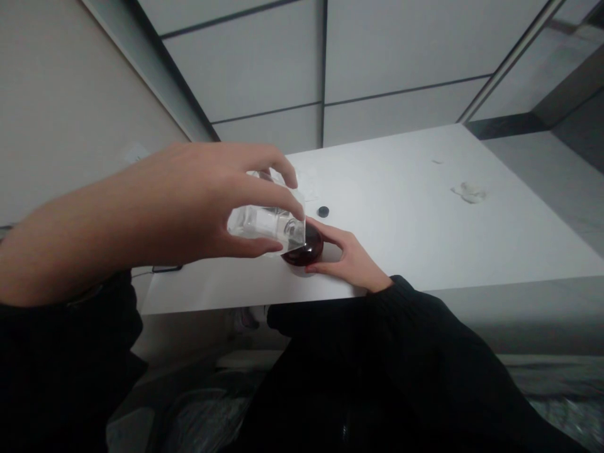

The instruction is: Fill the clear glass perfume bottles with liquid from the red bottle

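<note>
My left hand point(245, 195) grips a clear, square-sided container point(264, 221), fingers over the top and thumb below. The container is tilted, its right end over a dark reddish-brown round bottle point(309, 248). Whether liquid is passing between them I cannot tell. Around the right side of the bottle, on the white table, curve the fingers and thumb of my right hand point(346, 255). The bottle's mouth is hidden behind the clear container. Just beyond the bottle lies a small black cap point(323, 211).
A crumpled whitish piece point(470, 192) lies on the right of the white table point(401, 233), with a small scrap point(437, 162) farther back. Pale panelled doors point(264, 69) stand behind the table. A dark flat object point(167, 268) shows partly under my left forearm.
</note>
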{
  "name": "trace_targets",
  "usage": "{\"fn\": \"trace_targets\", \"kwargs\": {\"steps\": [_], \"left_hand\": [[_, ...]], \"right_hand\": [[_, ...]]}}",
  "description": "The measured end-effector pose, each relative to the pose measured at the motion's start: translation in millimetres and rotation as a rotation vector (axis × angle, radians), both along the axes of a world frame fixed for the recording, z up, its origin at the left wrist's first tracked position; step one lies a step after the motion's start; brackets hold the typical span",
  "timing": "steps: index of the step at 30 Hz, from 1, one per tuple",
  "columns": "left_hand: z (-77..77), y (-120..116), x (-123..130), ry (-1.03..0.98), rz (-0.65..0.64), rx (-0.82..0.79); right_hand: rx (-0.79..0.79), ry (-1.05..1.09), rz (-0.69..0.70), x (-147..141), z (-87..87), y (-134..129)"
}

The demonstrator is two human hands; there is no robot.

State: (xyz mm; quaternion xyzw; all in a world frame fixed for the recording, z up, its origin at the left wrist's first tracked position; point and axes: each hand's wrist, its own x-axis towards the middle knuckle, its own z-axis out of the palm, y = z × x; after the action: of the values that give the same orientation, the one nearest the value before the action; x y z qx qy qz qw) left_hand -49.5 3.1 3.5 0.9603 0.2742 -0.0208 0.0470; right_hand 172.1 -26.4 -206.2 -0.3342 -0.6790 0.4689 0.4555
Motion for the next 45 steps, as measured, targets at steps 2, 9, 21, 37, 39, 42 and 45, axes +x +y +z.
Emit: {"fn": "trace_targets", "kwargs": {"steps": [2, 9, 21, 37, 39, 42, 45], "left_hand": [[-0.2, 1, 1, -0.009, -0.007, -0.016], [-2.3, 1, 7, -0.016, -0.050, -0.011], [-4.0, 0, 15, -0.042, -0.097, -0.060], [7.1, 0, 29, 0.095, -0.138, -0.070], [8.9, 0, 32, 0.117, -0.130, -0.078], [10.5, 0, 36, 0.148, -0.139, -0.080], [11.8, 0, 39, 0.174, -0.157, -0.079]], "right_hand": [[-0.002, -0.002, -0.001, 0, 0.3, 0], [0.008, -0.001, -0.005, 1, -0.1, 1], [0.004, 0.003, -0.011, -1, 3.3, 0], [0.012, -0.017, -0.009, 0, 1.9, 1], [0.006, -0.017, -0.013, 0, 3.0, 0], [-0.014, -0.031, -0.030, 0, 3.4, -1], [-0.026, -0.036, -0.039, -1, 3.9, -1]]}}
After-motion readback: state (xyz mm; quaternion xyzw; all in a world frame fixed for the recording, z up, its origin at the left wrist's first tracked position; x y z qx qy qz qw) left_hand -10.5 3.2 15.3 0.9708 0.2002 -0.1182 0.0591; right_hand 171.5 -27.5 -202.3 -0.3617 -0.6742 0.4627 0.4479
